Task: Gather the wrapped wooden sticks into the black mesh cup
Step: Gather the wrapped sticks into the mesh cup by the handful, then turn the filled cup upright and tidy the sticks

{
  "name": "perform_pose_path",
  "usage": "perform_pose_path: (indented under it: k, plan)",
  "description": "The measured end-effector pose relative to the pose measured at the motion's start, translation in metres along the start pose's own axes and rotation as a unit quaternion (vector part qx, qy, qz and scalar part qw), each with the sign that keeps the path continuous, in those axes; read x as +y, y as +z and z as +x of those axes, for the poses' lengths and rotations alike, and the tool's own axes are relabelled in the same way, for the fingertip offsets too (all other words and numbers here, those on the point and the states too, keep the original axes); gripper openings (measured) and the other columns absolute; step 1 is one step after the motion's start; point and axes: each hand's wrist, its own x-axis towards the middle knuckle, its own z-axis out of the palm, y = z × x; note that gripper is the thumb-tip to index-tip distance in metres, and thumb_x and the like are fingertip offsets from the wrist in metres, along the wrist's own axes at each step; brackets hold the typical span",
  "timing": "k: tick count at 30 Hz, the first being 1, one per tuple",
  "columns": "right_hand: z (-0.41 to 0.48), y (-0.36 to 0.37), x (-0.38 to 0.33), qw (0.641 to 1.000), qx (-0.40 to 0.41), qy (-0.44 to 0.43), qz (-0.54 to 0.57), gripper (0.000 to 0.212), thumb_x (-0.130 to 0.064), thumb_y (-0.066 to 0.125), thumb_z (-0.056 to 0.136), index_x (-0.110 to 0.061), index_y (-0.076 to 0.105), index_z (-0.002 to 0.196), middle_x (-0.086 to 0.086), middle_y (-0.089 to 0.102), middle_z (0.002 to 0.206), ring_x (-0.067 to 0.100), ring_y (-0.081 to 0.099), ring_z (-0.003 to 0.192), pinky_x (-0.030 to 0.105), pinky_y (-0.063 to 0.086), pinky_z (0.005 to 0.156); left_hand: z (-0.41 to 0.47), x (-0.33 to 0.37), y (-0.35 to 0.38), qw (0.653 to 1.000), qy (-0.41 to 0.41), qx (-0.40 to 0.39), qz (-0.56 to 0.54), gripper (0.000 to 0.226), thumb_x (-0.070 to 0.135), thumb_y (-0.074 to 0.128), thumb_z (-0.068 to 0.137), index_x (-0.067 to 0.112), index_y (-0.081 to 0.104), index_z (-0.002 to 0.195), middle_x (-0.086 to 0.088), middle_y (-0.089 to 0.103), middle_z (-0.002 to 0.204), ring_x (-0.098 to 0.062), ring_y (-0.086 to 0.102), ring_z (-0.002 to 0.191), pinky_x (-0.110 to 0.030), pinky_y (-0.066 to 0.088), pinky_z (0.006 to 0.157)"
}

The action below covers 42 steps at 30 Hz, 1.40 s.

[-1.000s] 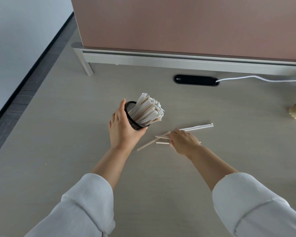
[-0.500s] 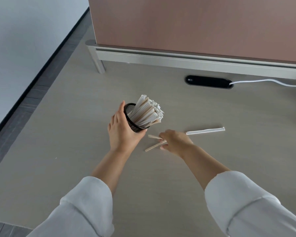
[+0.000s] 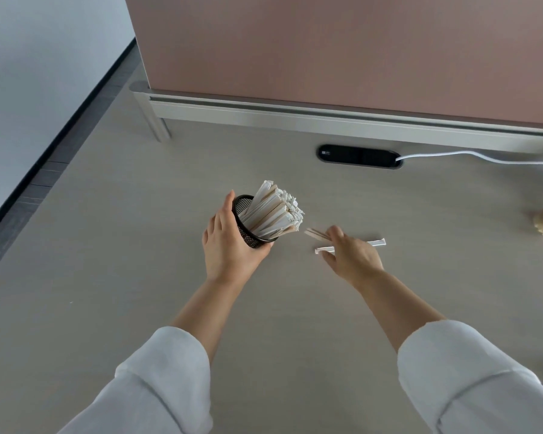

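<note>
On the pale wood-grain desk top (image 3: 107,277), the black mesh cup (image 3: 248,233) sits near the middle, tilted right, with a bundle of paper-wrapped wooden sticks (image 3: 273,211) in it. The left hand (image 3: 229,249) wraps the cup from its left and near side. Just right, the right hand (image 3: 351,258) holds a few sticks (image 3: 317,234) over one loose wrapped stick (image 3: 376,242) lying on the desk. Farther back lies an oval black cable grommet (image 3: 358,155), its white cable (image 3: 452,155) running right, before the pink partition panel (image 3: 326,51).

We see a black mesh cup (image 3: 248,234) with a fine grid pattern, packed with white-wrapped tan wooden sticks (image 3: 273,211). One white wrapped stick (image 3: 377,242) lies on the pale beige wood-grain desk (image 3: 107,277). We note a dusty pink partition panel (image 3: 342,51), silver rail (image 3: 295,119), black cable grommet (image 3: 359,156), white cable (image 3: 470,155), white sleeves (image 3: 170,380).
</note>
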Motion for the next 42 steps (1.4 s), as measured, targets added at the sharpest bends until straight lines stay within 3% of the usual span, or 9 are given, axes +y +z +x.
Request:
perform_pose_path:
  k: [9, 14, 18, 22, 27, 31, 33, 37, 42]
  plan:
    - [0.012, 0.004, 0.036, 0.998, -0.047, -0.003, -0.048, 0.034, -0.031, 0.043, 0.097, -0.008, 0.052, 0.12, 0.012, 0.048, 0.123, 0.032, 0.051, 0.115, 0.04, 0.045, 0.087, -0.006, 0.024, 0.018, 1.0, -0.005, 0.002, 0.002, 0.103, 0.027, 0.084, 0.052, 0.008, 0.028, 0.136, -0.008, 0.051, 0.13, -0.029, 0.045, 0.12, -0.044, 0.035, 0.097]
    - [0.01, -0.011, 0.039, 0.986, 0.051, 0.058, 0.149, 0.026, -0.025, 0.035, 0.1, -0.003, 0.041, 0.113, 0.022, 0.059, 0.092, 0.039, 0.057, 0.08, 0.036, 0.037, 0.062, -0.011, 0.03, 0.023, 1.0, -0.015, 0.009, 0.008, 0.102, 0.028, 0.084, 0.053, 0.009, 0.027, 0.136, -0.007, 0.051, 0.131, -0.029, 0.045, 0.119, -0.044, 0.034, 0.097]
    - [0.015, -0.055, 0.036, 0.893, 0.182, 0.12, 0.393, 0.028, -0.026, 0.063, 0.081, -0.017, 0.04, 0.067, 0.0, 0.039, 0.056, 0.02, 0.037, 0.049, 0.029, 0.029, 0.05, -0.015, 0.037, 0.029, 1.0, -0.025, 0.012, 0.003, 0.098, 0.028, 0.082, 0.054, 0.011, 0.028, 0.135, -0.007, 0.053, 0.127, -0.029, 0.045, 0.118, -0.042, 0.034, 0.096]
    - [0.005, -0.111, 0.011, 0.685, 0.237, 0.07, 0.685, 0.041, -0.024, 0.042, 0.089, -0.02, 0.03, 0.05, -0.009, 0.04, 0.043, 0.012, 0.037, 0.048, 0.028, 0.031, 0.056, -0.019, 0.045, 0.033, 0.999, -0.027, 0.012, 0.016, 0.099, 0.03, 0.082, 0.053, 0.011, 0.03, 0.134, -0.007, 0.055, 0.124, -0.029, 0.047, 0.117, -0.042, 0.036, 0.095]
    - [-0.008, -0.127, -0.02, 0.792, 0.2, -0.068, 0.573, 0.034, -0.031, 0.034, 0.086, -0.027, 0.047, 0.055, -0.012, 0.047, 0.056, 0.006, 0.04, 0.056, 0.022, 0.032, 0.055, -0.024, 0.05, 0.037, 1.0, 0.001, 0.011, -0.005, 0.104, 0.031, 0.085, 0.048, 0.004, 0.031, 0.133, -0.009, 0.058, 0.121, -0.032, 0.055, 0.11, -0.046, 0.045, 0.088]
    - [-0.008, -0.105, -0.032, 0.882, 0.13, -0.102, 0.441, 0.025, -0.024, 0.061, 0.086, -0.006, 0.062, 0.069, 0.008, 0.06, 0.063, 0.0, 0.048, 0.048, 0.013, 0.039, 0.049, -0.026, 0.059, 0.037, 0.999, 0.013, 0.008, -0.042, 0.107, 0.029, 0.086, 0.046, 0.004, 0.03, 0.133, -0.005, 0.059, 0.122, -0.029, 0.059, 0.106, -0.046, 0.049, 0.085]
    - [-0.01, -0.101, -0.032, 0.911, 0.135, -0.109, 0.374, 0.031, -0.038, 0.071, 0.075, -0.01, 0.069, 0.091, -0.006, 0.063, 0.083, -0.007, 0.05, 0.06, 0.003, 0.037, 0.059, -0.027, 0.062, 0.035, 0.997, 0.011, -0.003, -0.075, 0.107, 0.024, 0.087, 0.047, 0.006, 0.028, 0.134, -0.004, 0.057, 0.124, -0.027, 0.058, 0.108, -0.043, 0.049, 0.085]
    - [-0.011, -0.114, -0.027, 0.883, 0.266, -0.097, 0.374, 0.08, -0.062, 0.037, 0.074, -0.013, 0.043, 0.138, -0.003, 0.051, 0.126, 0.01, 0.049, 0.113, 0.015, 0.035, 0.097, -0.026, 0.063, 0.032, 0.994, 0.011, -0.002, -0.107, 0.105, 0.02, 0.087, 0.048, 0.005, 0.027, 0.133, -0.002, 0.057, 0.124, -0.023, 0.058, 0.108, -0.03, 0.044, 0.082]
    - [-0.005, -0.102, -0.041, 0.985, 0.007, -0.132, 0.107, 0.064, -0.05, 0.017, 0.097, -0.02, 0.003, 0.152, -0.005, -0.004, 0.162, 0.013, -0.01, 0.149, 0.047, -0.007, 0.12, -0.022, 0.064, 0.035, 0.993, 0.013, -0.016, -0.113, 0.103, 0.021, 0.089, 0.044, 0.006, 0.033, 0.13, -0.005, 0.058, 0.122, -0.022, 0.058, 0.109, -0.022, 0.04, 0.083]
